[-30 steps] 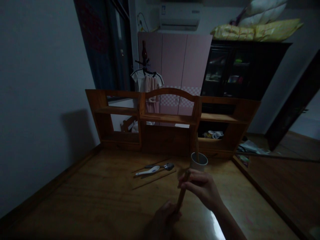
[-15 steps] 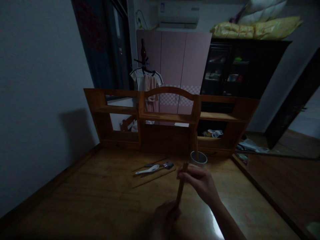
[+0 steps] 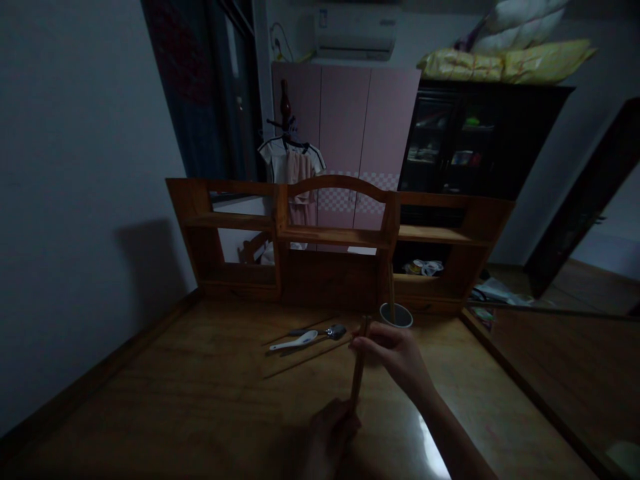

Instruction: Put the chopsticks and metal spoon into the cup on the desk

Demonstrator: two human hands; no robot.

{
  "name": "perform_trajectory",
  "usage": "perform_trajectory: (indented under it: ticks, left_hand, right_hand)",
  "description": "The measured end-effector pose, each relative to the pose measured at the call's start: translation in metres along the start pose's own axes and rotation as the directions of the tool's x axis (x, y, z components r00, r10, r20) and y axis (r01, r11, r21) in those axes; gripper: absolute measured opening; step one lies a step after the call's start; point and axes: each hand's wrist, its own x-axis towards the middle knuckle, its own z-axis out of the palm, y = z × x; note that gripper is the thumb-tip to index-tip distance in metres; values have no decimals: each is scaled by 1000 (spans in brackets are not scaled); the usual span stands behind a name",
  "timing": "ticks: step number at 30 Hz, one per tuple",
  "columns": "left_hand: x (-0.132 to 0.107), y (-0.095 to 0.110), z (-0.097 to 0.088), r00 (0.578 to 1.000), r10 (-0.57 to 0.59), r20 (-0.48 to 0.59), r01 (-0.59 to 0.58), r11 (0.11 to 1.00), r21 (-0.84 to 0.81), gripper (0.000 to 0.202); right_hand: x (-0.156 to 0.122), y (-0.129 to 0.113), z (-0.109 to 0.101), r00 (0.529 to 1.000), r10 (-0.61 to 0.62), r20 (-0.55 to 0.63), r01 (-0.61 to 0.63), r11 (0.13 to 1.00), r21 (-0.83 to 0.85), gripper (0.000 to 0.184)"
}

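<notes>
My right hand (image 3: 395, 353) pinches the upper part of a pair of wooden chopsticks (image 3: 359, 367), fingers closed round them just below their top ends. My left hand (image 3: 327, 437) is wrapped shut around their lower end, low in the dim foreground. The chopsticks stand nearly upright between the two grips — their long axis runs from my left hand up and slightly right, away from me, with the tips pointing toward the shelf at the back.

Just beyond my right hand stands a white cup (image 3: 396, 315) with a single stick (image 3: 391, 293) rising out of it. To the left of the cup, a white spoon (image 3: 296, 343) and a metal spoon (image 3: 325, 331) lie side by side on the tabletop (image 3: 175, 400), with another thin chopstick (image 3: 305, 360) lying flat just nearer to me, aimed diagonally.

The tabletop is glossy brown wood, catching a bright glare near my right forearm. A wooden shelf unit (image 3: 335, 233) with an arched middle stands along its far edge. Behind it — a pink wardrobe (image 3: 350, 133), a dark glass-fronted cabinet (image 3: 475, 140) topped with yellow bedding (image 3: 505, 63), and an air conditioner (image 3: 356, 30) high on the wall.
</notes>
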Motion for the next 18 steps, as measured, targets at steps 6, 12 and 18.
perform_trajectory:
  ticks: [6, 12, 18]
  left_hand:
    - [-3, -22, -3, 999, 41, -10, -40, 998, 48, 46]
    - [2, -20, -11, 999, -1, 54, -13, 962, 272, 37]
    - [3, -20, -10, 992, 26, 120, -53, 972, 228, 33]
  right_hand:
    - [-13, -6, -4, 992, 60, 108, -73, 991, 116, 38]
    - [-27, -21, -19, 979, 3, 205, 26, 990, -137, 31]
    - [-23, -28, -21, 967, -28, 255, 77, 980, -185, 22]
